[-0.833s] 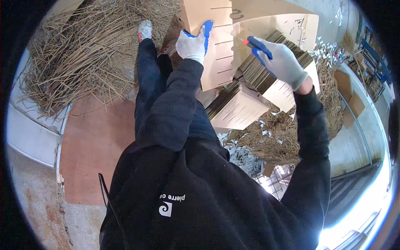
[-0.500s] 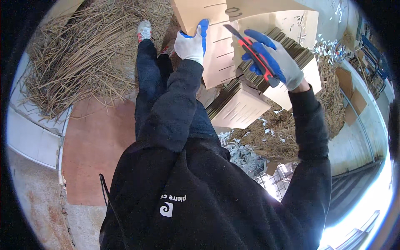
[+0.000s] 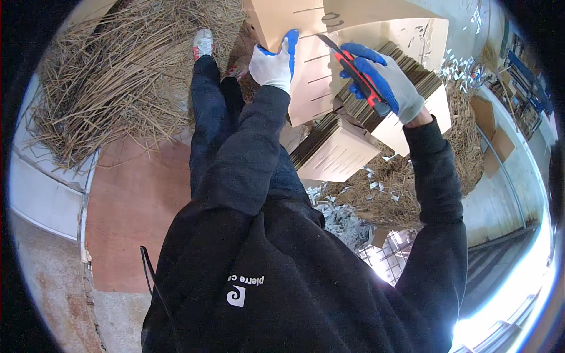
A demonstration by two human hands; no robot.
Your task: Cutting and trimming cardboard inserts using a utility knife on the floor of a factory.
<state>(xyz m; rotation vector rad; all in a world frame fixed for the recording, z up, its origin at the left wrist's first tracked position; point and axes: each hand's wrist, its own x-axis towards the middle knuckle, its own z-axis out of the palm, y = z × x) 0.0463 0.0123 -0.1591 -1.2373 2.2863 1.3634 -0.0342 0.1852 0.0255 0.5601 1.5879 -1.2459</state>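
Both my hands wear white knit gloves with blue coated fingers and palms. My left hand (image 3: 272, 67) is closed on the near-left edge of a tan cardboard piece (image 3: 312, 73), its thumb lying over the face. A row of dark slits or lines crosses that face. In my right hand (image 3: 399, 88) is a red-and-black utility knife (image 3: 360, 77), gripped around the handle. Its dark blade is out and points up-left, close to the cardboard; whether it touches I cannot tell. Behind the right hand stands a tight stack of cardboard sheets (image 3: 406, 60).
A second cardboard stack (image 3: 341, 154) sits nearer me, below the hands. Dry straw (image 3: 112, 88) is heaped at the far left, with more straw (image 3: 382, 194) and white paper scraps (image 3: 344, 217) at the right. A reddish-brown board (image 3: 135, 217) lies on the floor left of me.
My left hand and the cardboard have shifted slightly right. My right hand, with the knife, has moved a little left, nearer the cardboard.
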